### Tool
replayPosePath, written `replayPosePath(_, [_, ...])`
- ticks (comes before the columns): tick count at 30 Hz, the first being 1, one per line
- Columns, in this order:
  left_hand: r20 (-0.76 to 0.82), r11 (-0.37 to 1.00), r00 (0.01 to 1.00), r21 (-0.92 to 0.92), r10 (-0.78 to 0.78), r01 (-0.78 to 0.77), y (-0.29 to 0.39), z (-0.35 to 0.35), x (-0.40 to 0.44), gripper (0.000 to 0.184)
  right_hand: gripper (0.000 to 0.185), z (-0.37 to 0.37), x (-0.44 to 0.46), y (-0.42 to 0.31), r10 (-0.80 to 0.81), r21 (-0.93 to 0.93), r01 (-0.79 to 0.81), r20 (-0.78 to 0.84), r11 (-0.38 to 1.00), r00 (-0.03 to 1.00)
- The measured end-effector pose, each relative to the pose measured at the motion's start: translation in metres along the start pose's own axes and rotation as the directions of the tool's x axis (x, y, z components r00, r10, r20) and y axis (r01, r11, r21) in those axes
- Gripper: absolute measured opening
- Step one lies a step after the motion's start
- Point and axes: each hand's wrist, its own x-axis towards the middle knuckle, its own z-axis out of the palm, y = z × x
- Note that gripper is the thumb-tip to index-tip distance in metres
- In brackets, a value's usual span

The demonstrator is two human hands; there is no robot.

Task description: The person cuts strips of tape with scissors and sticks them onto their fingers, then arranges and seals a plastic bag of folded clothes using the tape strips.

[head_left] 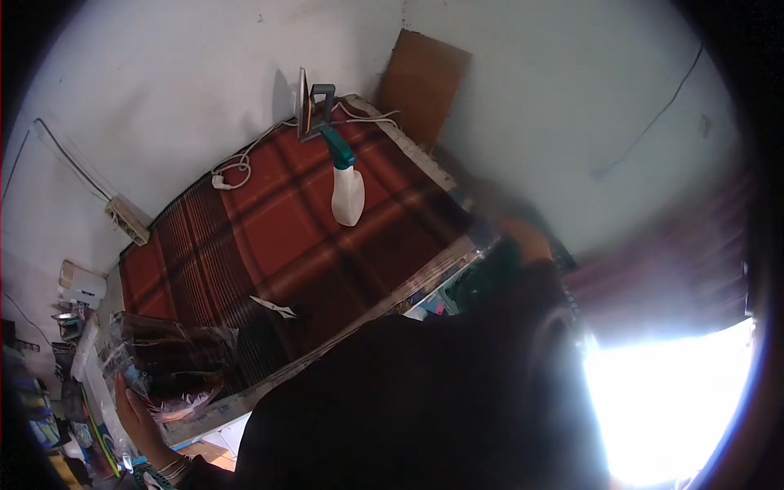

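At the lower left, my left hand holds the near left side of a clear plastic package with dark contents; some fingers are hidden by it. My right hand is a blurred patch beyond the table's right edge, its fingers not distinguishable. White scissors lie on the red and black checked cloth, right of the package. Farther back a white spray bottle with a green head lies on the cloth. Behind it an iron with a grey handle stands on end.
A white cable runs along the table's back edge. A power strip is near the left wall, above a white container and assorted items. A brown board leans in the corner. Bright light comes from the lower right.
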Motion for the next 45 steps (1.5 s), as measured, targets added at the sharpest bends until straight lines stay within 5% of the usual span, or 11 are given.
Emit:
replayPosePath(3, [-0.035,0.998,0.999,0.058,-0.011,0.013,0.000,-0.004,-0.004,0.042,0.038,0.013,0.041,0.030,0.133,-0.104,-0.116,0.176,0.988,0.975])
replayPosePath(6, [-0.025,0.998,0.999,0.054,0.039,-0.038,-0.007,-0.009,-0.002,0.042,0.034,0.015,0.038,0.029,-0.276,-0.393,0.283,0.076,0.875,0.958])
replayPosePath(8, [-0.028,0.994,0.996,0.062,0.087,-0.085,-0.008,-0.012,-0.001,0.043,0.030,0.025,0.062,0.030,-0.115,-0.735,-0.009,-0.119,0.678,0.986])
replayPosePath(10, [-0.025,0.991,0.993,0.075,0.116,-0.114,-0.007,-0.012,-0.003,0.043,0.030,0.001,0.050,0.012,-0.188,-0.752,-0.058,-0.237,0.657,0.953])
replayPosePath(12, [0.042,0.989,0.990,0.051,0.135,-0.137,-0.003,-0.014,-0.003,0.045,0.031,-0.016,0.025,-0.009,-0.272,-0.411,0.026,-0.553,0.911,0.788])
replayPosePath(18, [0.047,0.984,0.986,0.070,0.162,-0.165,0.003,-0.026,-0.008,0.052,0.015,-0.029,-0.127,-0.287,-0.433,-0.023,0.433,-0.097,0.901,0.896])
replayPosePath(20, [0.050,0.982,0.983,0.052,0.179,-0.182,-0.005,-0.037,-0.010,0.054,0.013,-0.003,-0.174,-0.376,-0.543,0.400,0.472,0.078,0.786,0.836])
replayPosePath(24, [0.069,0.960,0.958,-0.049,0.279,-0.276,-0.035,-0.051,-0.009,0.056,0.018,0.047,-0.230,-0.527,-0.916,0.453,0.800,0.261,0.394,0.303])
replayPosePath(28, [0.090,0.946,0.943,-0.076,0.321,-0.315,-0.062,-0.052,-0.017,0.055,0.018,0.109,-0.265,-0.623,-0.930,0.531,0.828,0.365,0.182,-0.030])
replayPosePath(31, [0.081,0.944,0.943,-0.103,0.323,-0.314,-0.077,-0.055,-0.019,0.055,0.015,0.148,-0.285,-0.672,-0.895,0.503,0.849,0.438,0.163,-0.087])
replayPosePath(45, [-0.009,0.884,0.908,-0.228,0.418,-0.409,-0.109,-0.048,-0.016,0.048,0.022,0.203,-0.276,-0.757,-0.726,0.196,0.851,0.633,0.487,0.270])
